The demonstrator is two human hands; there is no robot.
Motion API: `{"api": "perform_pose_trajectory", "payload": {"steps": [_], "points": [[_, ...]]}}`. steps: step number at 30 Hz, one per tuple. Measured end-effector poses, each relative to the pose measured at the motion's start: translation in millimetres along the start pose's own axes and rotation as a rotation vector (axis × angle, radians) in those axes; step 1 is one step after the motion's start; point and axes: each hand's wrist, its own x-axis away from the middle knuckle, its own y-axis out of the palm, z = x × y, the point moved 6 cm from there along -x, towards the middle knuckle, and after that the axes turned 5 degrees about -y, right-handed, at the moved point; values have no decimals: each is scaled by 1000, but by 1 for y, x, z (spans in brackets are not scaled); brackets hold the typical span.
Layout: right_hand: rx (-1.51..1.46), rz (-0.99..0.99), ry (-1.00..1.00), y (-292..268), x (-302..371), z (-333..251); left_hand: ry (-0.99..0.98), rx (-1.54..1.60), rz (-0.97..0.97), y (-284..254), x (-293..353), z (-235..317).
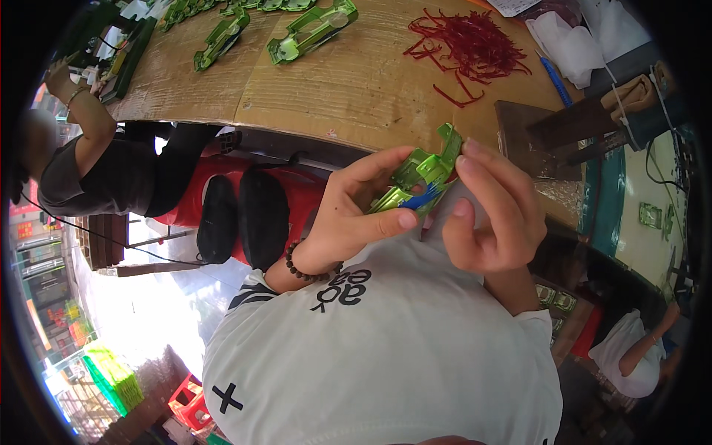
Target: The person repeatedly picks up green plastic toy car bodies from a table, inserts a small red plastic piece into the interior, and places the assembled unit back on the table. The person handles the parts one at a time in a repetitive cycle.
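In front of my chest, my left hand (356, 204) is closed around a green plastic toy car body shell (421, 182). The shell is tilted, with a blue patch on its side. Its thumb lies along the near side, and the other fingers go behind, partly hidden. My right hand (497, 211) is just to the right, fingers bent. Two of its fingertips touch the raised end of the shell, while the thumb stands apart from them. A small reddish tip shows just below the shell; what it belongs to cannot be made out.
On the wooden table (334, 104) ahead are more green shells (311, 31) and a pile of thin red plastic strips (478, 48). A blue pen-like tool (555, 81) lies at the right, near a dark metal fixture (538, 133). Co-workers sit left and right; a red stool (189, 196) stands left.
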Motion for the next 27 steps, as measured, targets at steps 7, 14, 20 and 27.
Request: {"api": "perform_pose_trajectory", "payload": {"steps": [7,14,20,27], "points": [[-611,488,374,31,64,14,95,-599,17,18,-7,-4],[-1035,696,1217,-7,123,25,-149,-969,-557,72,-4,-4],[-2032,913,1282,-25,120,45,-49,-467,-261,71,-62,-2],[-2249,931,1102,-31,103,63,-49,6,-267,84,-102,-47]]}}
